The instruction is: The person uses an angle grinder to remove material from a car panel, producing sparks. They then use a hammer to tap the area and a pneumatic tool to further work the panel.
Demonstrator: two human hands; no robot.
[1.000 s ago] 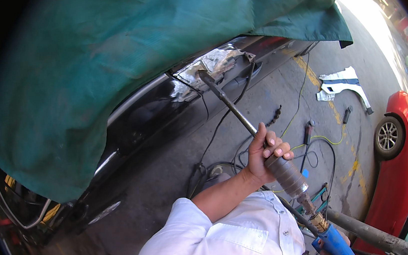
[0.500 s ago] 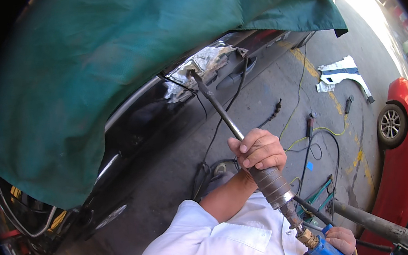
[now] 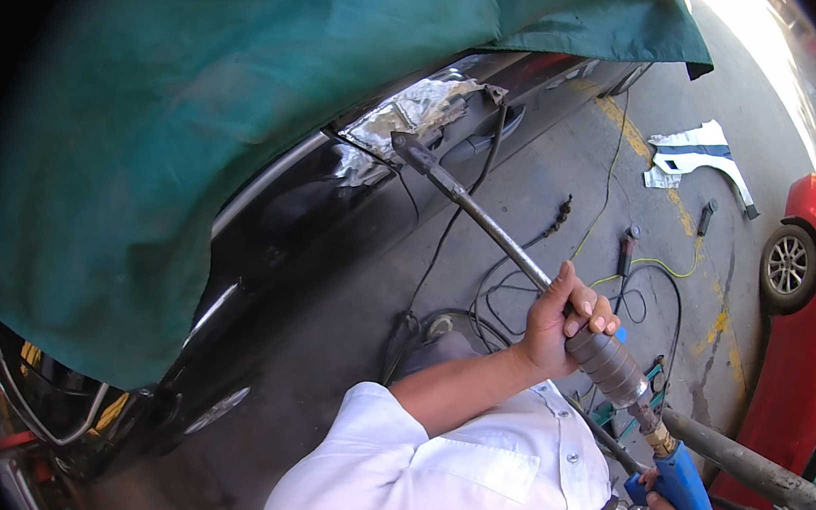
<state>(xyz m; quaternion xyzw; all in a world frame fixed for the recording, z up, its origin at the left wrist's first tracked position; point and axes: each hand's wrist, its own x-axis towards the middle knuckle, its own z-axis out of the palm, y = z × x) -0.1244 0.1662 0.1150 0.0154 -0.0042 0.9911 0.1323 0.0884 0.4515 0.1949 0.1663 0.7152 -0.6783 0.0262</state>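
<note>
My left hand (image 3: 575, 322), fingers wrapped and thumb raised along the rod, grips a slide hammer where its long steel rod (image 3: 496, 230) meets the ribbed cylindrical weight (image 3: 610, 365). My right hand (image 3: 656, 504) is closed on the tool's blue handle (image 3: 684, 485), which partly hides it. The flat rod tip (image 3: 403, 143) stands in front of the crumpled, bare-metal patch (image 3: 412, 113) on a black car's side (image 3: 294, 223); whether it touches the metal I cannot make out. A dark cable clamp (image 3: 496, 94) sits at the patch's right end.
A green cover (image 3: 240, 103) drapes the car. On the floor lie a white fender (image 3: 699, 156), grinder-like tools (image 3: 629, 248), a chain (image 3: 560, 217) and tangled cables (image 3: 678, 325). A grey pole (image 3: 743, 459) slants at lower right, near a red car (image 3: 793, 362).
The slide hammer has shifted right, and its tip has drawn back from the bare-metal patch. My left hand has moved right with it, its thumb now raised.
</note>
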